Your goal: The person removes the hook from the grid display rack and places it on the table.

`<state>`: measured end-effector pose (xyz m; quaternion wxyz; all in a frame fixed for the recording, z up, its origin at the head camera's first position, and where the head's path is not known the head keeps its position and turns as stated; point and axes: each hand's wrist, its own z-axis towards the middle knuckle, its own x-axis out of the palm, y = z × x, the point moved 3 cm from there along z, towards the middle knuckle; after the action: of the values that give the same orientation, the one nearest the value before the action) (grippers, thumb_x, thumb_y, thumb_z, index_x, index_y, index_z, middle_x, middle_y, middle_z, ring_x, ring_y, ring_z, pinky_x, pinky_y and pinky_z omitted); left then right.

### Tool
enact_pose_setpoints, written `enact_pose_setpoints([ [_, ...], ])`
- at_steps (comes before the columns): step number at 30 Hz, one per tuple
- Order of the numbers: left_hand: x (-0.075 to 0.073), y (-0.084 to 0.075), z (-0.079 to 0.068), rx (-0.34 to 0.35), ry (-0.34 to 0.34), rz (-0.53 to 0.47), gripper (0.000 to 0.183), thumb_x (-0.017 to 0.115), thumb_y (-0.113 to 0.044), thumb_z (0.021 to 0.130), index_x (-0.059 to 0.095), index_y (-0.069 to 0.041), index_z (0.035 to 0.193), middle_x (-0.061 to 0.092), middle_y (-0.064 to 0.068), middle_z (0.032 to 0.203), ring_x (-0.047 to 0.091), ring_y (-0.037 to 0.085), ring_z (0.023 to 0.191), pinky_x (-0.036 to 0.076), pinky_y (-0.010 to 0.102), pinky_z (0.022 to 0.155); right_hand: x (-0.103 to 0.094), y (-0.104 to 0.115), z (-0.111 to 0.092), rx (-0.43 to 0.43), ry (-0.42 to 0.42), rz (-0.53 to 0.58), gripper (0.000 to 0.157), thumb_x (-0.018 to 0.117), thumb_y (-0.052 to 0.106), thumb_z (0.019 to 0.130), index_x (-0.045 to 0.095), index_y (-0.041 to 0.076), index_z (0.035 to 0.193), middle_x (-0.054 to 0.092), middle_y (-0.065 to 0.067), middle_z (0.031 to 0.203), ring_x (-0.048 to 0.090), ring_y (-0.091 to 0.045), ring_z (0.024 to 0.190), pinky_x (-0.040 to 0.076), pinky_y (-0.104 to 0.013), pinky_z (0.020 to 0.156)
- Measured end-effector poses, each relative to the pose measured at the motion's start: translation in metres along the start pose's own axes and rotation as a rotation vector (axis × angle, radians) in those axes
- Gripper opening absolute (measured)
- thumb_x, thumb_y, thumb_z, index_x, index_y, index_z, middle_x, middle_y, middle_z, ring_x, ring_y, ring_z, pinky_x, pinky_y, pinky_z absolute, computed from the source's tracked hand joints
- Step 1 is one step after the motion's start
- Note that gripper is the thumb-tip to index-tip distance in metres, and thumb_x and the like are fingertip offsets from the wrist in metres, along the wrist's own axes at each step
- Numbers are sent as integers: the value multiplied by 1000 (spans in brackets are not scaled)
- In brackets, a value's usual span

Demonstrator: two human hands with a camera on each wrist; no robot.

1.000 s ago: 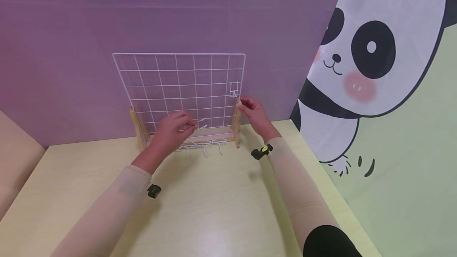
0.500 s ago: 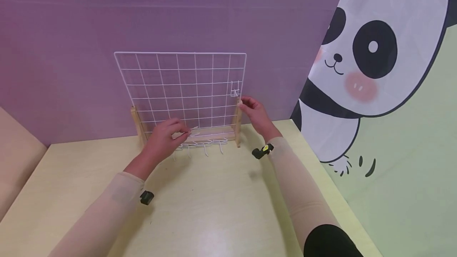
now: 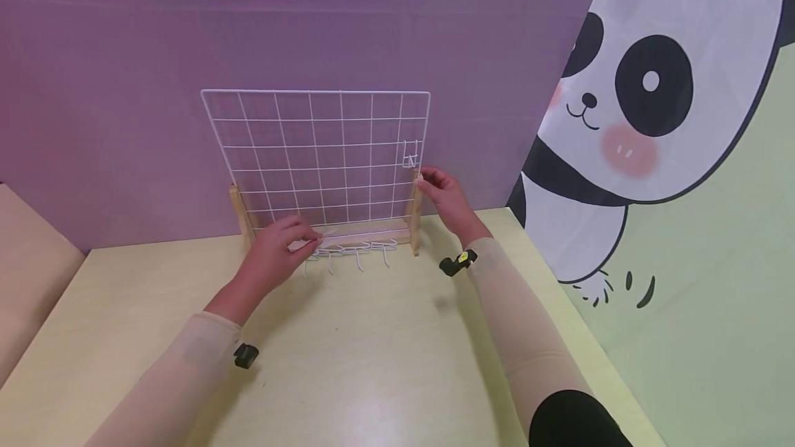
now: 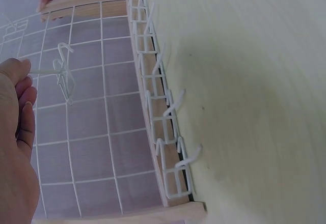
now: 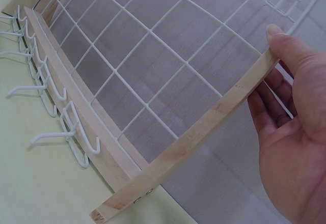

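A white wire grid panel [image 3: 310, 92] stands upright in a wooden stand [image 5: 193, 132]. My left hand [image 3: 276, 247] is in front of the grid's lower left part, pinching the prong of a white wire hook [image 4: 48, 72] between thumb and fingertips. In the left wrist view, the back loops of this hook overlap the grid. My right hand [image 3: 450, 205] holds the top of the stand's right upright, thumb on the near side and fingers behind, as the right wrist view shows. Another wire hook [image 3: 409, 161] hangs at the grid's right edge, just above that hand.
Several more white hooks [image 5: 51, 134] sit in a row along the stand's bottom rail, their prongs pointing out over the pale wooden table [image 3: 373, 364]. Behind the stand rises a purple wall [image 3: 298, 33]. A panda picture [image 3: 627, 157] covers the wall on the right.
My left hand has moved down and left with the hook, from the grid's middle toward its lower left. The right hand keeps its hold on the upright.
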<state>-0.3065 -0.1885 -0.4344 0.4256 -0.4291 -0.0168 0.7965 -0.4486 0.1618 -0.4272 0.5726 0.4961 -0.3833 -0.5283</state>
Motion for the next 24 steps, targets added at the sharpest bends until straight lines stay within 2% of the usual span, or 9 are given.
enact_pose_setpoints([
  [6, 0, 6, -10, 29, -19, 20, 16, 88, 4, 91, 83, -8, 101, 70, 2, 96, 70, 23, 87, 61, 45, 77, 0, 0, -1, 1, -3, -11, 37, 72, 22, 110, 69, 5, 143, 70, -7, 133, 61, -22, 127, 43, -44, 124],
  [11, -1, 9, -17, 20, -16, 28, 17, 89, 4, 90, 82, -9, 99, 71, 2, 97, 72, 24, 88, 62, 45, 77, -1, 0, -2, 11, 2, -21, 37, 72, 25, 110, 69, 8, 144, 69, -6, 135, 60, -24, 131, 42, -44, 126],
  [17, 1, 13, -23, 7, -6, 27, 19, 89, 5, 88, 82, -10, 99, 74, 1, 98, 73, 26, 92, 62, 48, 81, 0, -1, 1, -1, -5, 5, 36, 72, 20, 110, 69, 2, 141, 70, -4, 127, 61, -22, 124, 44, -43, 123],
  [24, 2, 19, -29, 4, -5, 31, 20, 90, 6, 87, 83, -9, 98, 75, 2, 97, 73, 27, 93, 62, 49, 81, 0, -1, 1, 1, -7, -6, 36, 72, 20, 110, 69, 3, 141, 70, -2, 125, 62, -20, 123, 44, -43, 123],
])
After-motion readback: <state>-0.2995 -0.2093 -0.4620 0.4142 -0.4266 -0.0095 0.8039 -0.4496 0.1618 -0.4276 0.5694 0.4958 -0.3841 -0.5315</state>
